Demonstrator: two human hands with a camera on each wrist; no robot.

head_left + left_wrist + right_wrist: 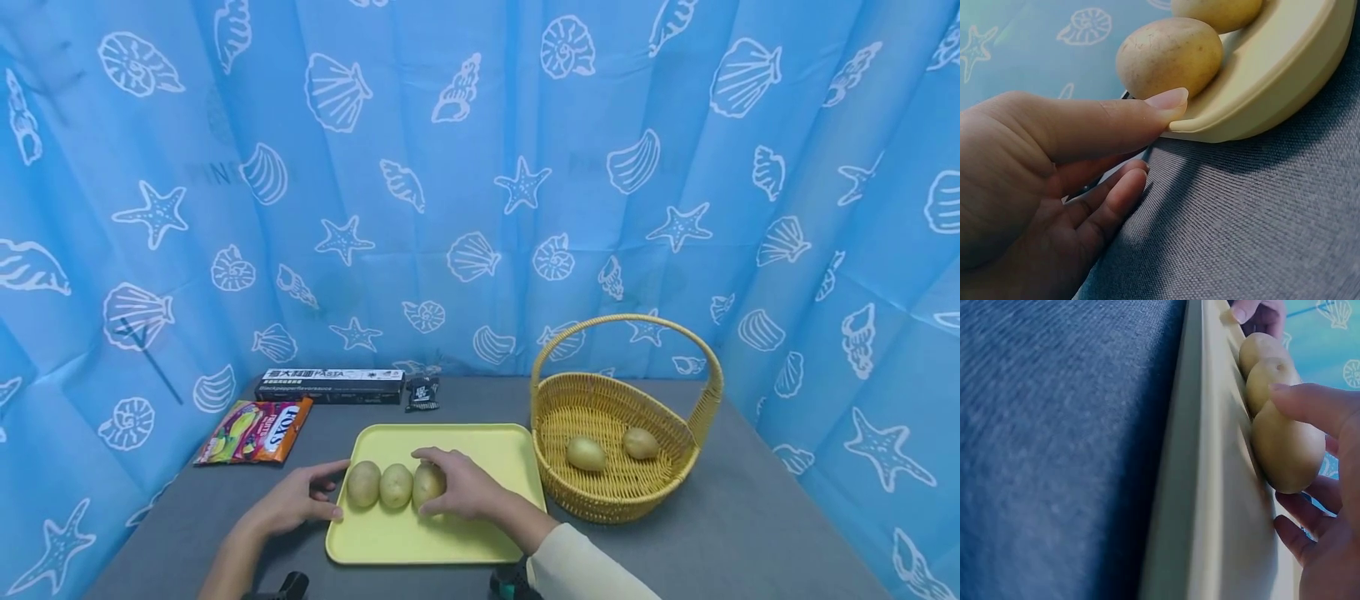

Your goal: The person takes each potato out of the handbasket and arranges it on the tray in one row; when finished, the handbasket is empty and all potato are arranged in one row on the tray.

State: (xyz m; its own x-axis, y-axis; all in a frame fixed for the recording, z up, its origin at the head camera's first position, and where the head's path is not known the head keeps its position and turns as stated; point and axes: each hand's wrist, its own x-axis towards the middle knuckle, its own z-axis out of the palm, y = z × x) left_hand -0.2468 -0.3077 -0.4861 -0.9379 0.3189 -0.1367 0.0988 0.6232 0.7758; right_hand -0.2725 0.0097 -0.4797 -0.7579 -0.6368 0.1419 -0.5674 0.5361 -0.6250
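On the yellow tray (pixel 480 533) three potatoes lie in a row: a left potato (pixel 363 484), a middle potato (pixel 396 487) and a right potato (pixel 428 485). My right hand (pixel 468 487) grips the right one, thumb on the near side and fingers on the far side; in the right wrist view this potato (pixel 1288 447) touches its neighbour. At the tray's left edge, my left hand (pixel 292 500) holds the rim, its thumb on top in the left wrist view, the other fingers bent below and partly hidden. Two more potatoes (pixel 586 454) lie in the wicker basket (pixel 615 500).
The basket with its tall handle stands right of the tray. Behind and left are a candy bag (pixel 255 432), a black-and-white pasta box (pixel 330 387) and a small black packet (pixel 422 394). A blue shell-print curtain (pixel 480 208) hangs behind the grey tabletop (pixel 750 517).
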